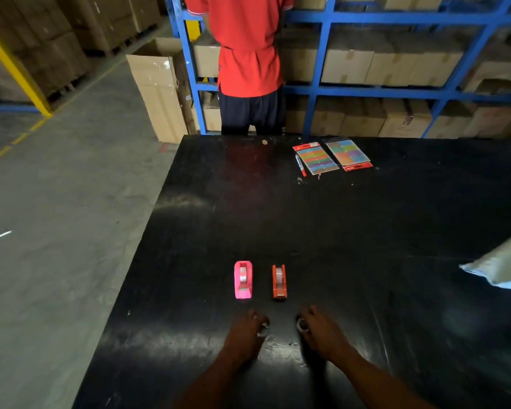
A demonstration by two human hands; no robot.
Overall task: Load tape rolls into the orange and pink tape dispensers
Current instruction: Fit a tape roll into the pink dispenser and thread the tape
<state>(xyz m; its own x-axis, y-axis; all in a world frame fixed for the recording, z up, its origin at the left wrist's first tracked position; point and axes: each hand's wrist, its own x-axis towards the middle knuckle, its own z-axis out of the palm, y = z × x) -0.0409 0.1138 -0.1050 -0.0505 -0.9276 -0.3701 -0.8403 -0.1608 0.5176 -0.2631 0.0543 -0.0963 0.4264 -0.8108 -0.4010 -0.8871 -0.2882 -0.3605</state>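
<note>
Pink dispenser (243, 279) and orange dispenser (279, 281) sit side by side on black table (366, 231); left hand (245, 332) and right hand (322, 329) each closed round a small roll, likely pickup step, next seat each.

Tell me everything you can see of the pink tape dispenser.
The pink tape dispenser is a small, glossy, plastic-looking block with a rounded far end. It stands upright on the black table, lengthwise away from the person, left of the orange dispenser and apart from it. Something pale, seemingly a tape roll, sits in its central slot, with a greyish strip near the near end. Nothing else touches it; both hands are nearer the camera.
</note>
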